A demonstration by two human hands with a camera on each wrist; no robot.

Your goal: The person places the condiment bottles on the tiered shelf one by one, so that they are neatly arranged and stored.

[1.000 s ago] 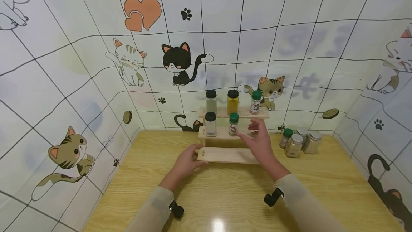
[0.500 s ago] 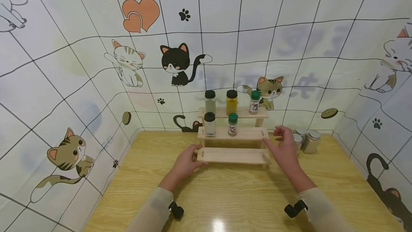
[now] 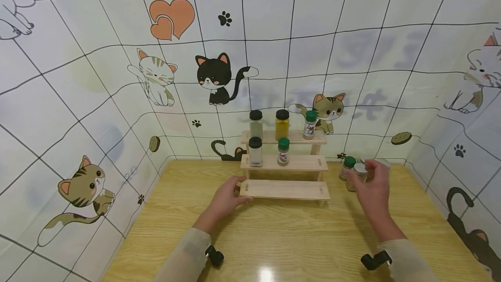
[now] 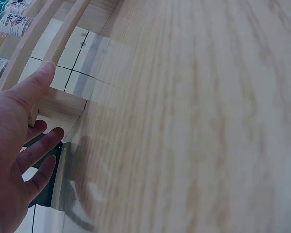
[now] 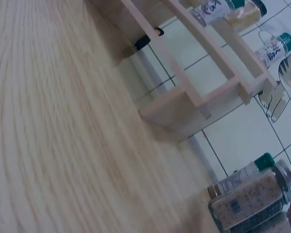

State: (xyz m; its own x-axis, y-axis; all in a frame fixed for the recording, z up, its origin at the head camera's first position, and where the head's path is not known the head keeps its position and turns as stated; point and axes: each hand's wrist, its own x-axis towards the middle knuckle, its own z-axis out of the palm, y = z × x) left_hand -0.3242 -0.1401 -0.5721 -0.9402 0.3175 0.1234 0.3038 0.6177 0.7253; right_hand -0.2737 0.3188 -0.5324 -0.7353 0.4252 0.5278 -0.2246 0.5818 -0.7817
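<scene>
A three-tier wooden spice rack (image 3: 285, 189) stands on the table. My left hand (image 3: 227, 197) holds the left end of its lowest shelf, the thumb on the shelf's edge in the left wrist view. Over a group of jars right of the rack is my right hand (image 3: 373, 190), thumb and fingers spread around a silver-lidded jar (image 5: 247, 201) of pinkish-brown grains; contact with it cannot be made out. Beside that jar is a green-capped spice bottle (image 3: 347, 168). More silver-lidded jars are mostly hidden behind the hand.
On the rack's top tier stand a black-capped pale jar (image 3: 256, 125), a black-capped yellow jar (image 3: 282, 126) and a green-capped bottle (image 3: 310, 125). The middle tier bears a black-capped clear jar (image 3: 255, 153) and a green-capped bottle (image 3: 283, 152). Cat-printed walls (image 3: 270, 55) border the table (image 3: 282, 238).
My right hand has moved right, from in front of the middle shelf to the jars beside the rack. The left hand has stayed on the lowest shelf's end.
</scene>
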